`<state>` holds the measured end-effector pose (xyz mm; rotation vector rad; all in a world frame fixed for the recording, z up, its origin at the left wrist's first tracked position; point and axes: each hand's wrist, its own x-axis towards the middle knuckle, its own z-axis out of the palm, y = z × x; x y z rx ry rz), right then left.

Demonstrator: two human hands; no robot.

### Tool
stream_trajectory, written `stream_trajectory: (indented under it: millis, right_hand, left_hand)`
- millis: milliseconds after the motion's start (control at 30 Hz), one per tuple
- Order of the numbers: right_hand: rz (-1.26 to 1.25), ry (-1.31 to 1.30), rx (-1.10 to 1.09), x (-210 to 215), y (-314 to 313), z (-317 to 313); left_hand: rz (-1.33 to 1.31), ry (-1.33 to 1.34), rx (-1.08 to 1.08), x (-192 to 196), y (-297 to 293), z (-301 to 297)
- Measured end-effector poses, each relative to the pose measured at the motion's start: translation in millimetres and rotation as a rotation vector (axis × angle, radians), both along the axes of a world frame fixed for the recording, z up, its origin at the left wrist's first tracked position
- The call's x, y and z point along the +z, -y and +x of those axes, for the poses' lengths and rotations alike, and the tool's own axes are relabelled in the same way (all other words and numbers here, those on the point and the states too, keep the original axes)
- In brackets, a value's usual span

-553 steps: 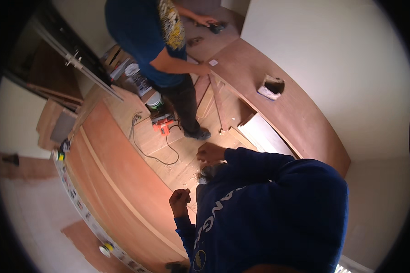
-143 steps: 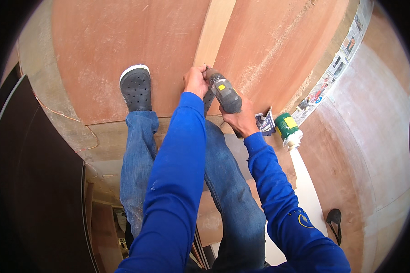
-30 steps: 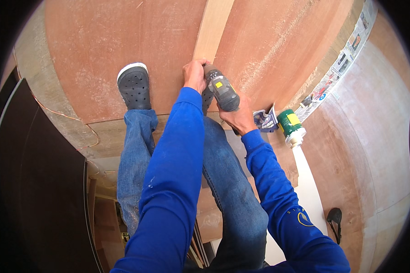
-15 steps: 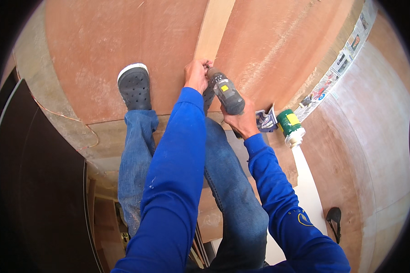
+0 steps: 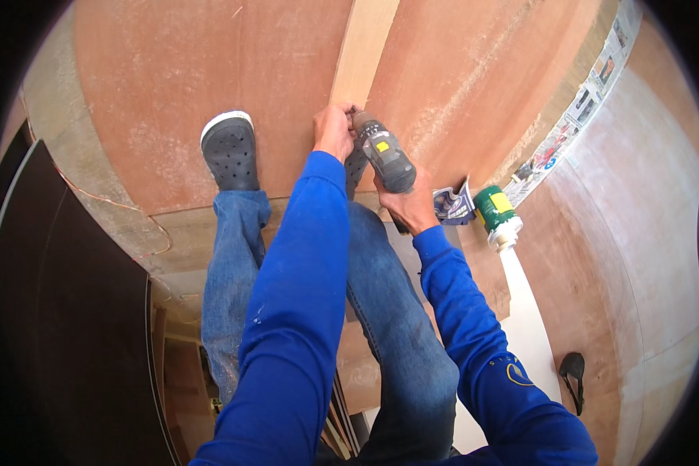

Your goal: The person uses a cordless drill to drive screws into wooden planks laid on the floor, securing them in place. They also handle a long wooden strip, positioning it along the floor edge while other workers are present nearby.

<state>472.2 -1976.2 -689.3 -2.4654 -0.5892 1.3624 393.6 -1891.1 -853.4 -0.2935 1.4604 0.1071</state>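
Observation:
My right hand [image 5: 413, 200] is wrapped round the handle of a grey and black cordless drill [image 5: 391, 161] with a yellow patch on it. The drill's nose points up and left, toward the near end of a pale wooden strip [image 5: 365, 46]. There my left hand [image 5: 334, 132] has its fingers closed in a pinch right at the drill's front. What the fingertips hold is too small to make out. One dark clog [image 5: 231, 155] rests on the plywood to the left; the other is mostly hidden behind the drill and my left hand.
Reddish plywood [image 5: 202, 70] spreads beneath the strip. To the right lie a green and white canister [image 5: 495, 208], a dark blue crumpled packet [image 5: 453, 203] and a small black tool [image 5: 572, 377]. A newspaper-covered band [image 5: 571, 128] runs up the right. A dark panel [image 5: 62, 295] stands left, beside a thin wire [image 5: 101, 196].
Almost nothing differs. The view has shifted very slightly; both hands and the drill keep their places at the strip's end.

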Motion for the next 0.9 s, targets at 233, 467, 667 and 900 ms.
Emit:
stream_trajectory:
  millis: [233,467,667,900]
  right_hand:
    - [0.052,0.044,0.034,-2.1,2.6,1.0]
    - [0.062,0.019,0.050,-1.3,3.2,4.2]
    - [0.046,-0.035,0.080,-1.8,3.4,11.5]
    - [-0.034,-0.090,0.032,-1.1,-1.2,16.6]
  left_hand:
    - [0.014,0.013,-0.026,-2.9,5.0,-2.3]
    - [0.034,0.014,-0.045,-7.0,7.6,-2.8]
    - [0.054,0.037,-0.038,-4.6,6.6,-4.0]
    - [0.042,0.063,-0.055,-5.6,6.7,-7.3]
